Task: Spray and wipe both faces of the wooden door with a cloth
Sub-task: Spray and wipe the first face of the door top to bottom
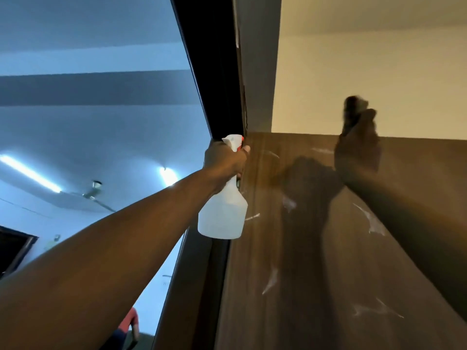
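The brown wooden door (316, 248) fills the lower right, seen from below, with whitish streaks across its face. My left hand (225, 160) grips the neck of a white spray bottle (222, 213) with a red trigger, held up beside the door's top left corner. My right hand (357, 150) is raised at the door's top edge and holds a dark cloth (353, 109) that sticks up above my fingers; it is blurred. My arms cast shadows on the door.
A dark door frame (214, 72) runs up the middle. Left of it is another room with tube lights (30, 173), a ceiling fan (93, 190) and a person in red (130, 322) low down. A cream wall (366, 59) rises above the door.
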Motion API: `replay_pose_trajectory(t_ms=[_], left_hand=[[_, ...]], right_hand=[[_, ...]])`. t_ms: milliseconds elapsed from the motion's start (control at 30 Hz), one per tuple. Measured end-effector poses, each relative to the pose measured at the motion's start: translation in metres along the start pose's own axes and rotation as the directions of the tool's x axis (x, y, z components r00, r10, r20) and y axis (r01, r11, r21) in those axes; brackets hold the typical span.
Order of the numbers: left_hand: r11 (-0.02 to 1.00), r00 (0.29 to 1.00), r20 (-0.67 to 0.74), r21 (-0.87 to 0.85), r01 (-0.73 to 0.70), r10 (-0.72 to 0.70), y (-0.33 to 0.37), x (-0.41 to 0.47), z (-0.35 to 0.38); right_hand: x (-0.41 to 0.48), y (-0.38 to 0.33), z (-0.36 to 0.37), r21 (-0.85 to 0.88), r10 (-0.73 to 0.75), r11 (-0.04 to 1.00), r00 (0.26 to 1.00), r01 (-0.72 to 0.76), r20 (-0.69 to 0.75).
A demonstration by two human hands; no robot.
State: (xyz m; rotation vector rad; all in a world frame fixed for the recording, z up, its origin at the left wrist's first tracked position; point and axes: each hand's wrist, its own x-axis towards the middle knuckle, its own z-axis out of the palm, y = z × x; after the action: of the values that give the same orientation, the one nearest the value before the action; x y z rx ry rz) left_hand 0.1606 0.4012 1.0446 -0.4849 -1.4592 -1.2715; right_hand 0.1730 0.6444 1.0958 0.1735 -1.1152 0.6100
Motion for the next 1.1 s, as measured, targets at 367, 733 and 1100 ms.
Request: replay_pose_trajectory(t_ms=[367,733,1100], left_hand=[[0.986,0.988,0.154,-0.168,0.009,0.017,-0.027,0.028,-0.021],[0.990,0.981,0.194,-0.138,0.010,0.017,-0.030,0.022,-0.010],[0.997,0.982,0.187,-0.073,0.023,-0.009,-0.028,0.003,0.015]], right_hand=[[-0.016,-0.062,0.164,-0.162,-0.337,0.867,0.793,0.472,0.507],[0.008,0.001,0.107,-0.376,-0.124,0.839,0.811,0.393,0.572],[-0.033,0.016,0.090,-0.254,-0.346,0.715,0.646,0.651,0.680]])
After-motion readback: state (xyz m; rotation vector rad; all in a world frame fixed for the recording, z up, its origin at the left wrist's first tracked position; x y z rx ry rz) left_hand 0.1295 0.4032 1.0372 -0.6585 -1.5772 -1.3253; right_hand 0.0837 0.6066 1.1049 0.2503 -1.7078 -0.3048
